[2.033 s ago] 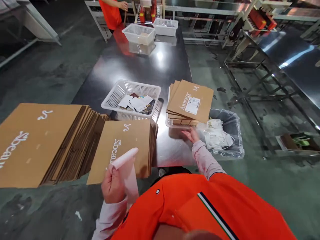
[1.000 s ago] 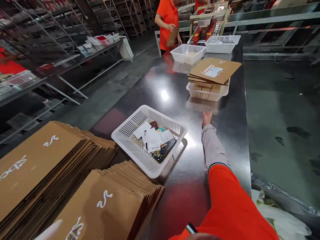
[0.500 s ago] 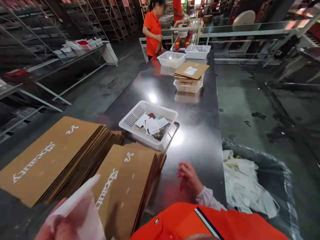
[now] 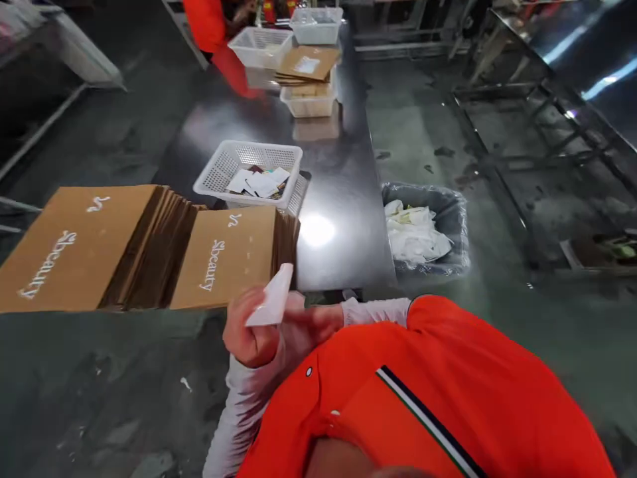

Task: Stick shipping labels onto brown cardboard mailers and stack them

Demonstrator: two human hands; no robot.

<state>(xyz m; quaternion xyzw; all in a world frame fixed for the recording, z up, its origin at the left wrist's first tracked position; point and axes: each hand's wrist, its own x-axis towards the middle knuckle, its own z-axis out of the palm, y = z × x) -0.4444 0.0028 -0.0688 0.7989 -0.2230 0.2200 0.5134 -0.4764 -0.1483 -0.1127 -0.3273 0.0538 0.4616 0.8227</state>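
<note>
My left hand (image 4: 246,330) is closed around a folded white sheet of paper (image 4: 273,300), which sticks up from its fingers. My right hand (image 4: 321,320) reaches across to the left wrist and sleeve; its fingers are blurred and partly hidden, so I cannot tell their pose. Just beyond the hands lies a stack of flat brown cardboard boxes (image 4: 231,255) with white lettering. Left of it is a second, larger stack of flat boxes (image 4: 82,249). Behind the nearer stack stands a white perforated basket (image 4: 212,178) with cards and papers inside.
The dark shiny table (image 4: 343,219) runs away from me. Farther along are a basket topped with brown cardboard (image 4: 308,61) and more white baskets (image 4: 261,48). A lined bin (image 4: 450,229) of white waste stands right of the table. A co-worker in orange (image 4: 204,23) is at the far left.
My view has tilted down and moved back. The left hand, still with the white paper, has come in toward my body. My right hand has left the tabletop and come to the left wrist.
</note>
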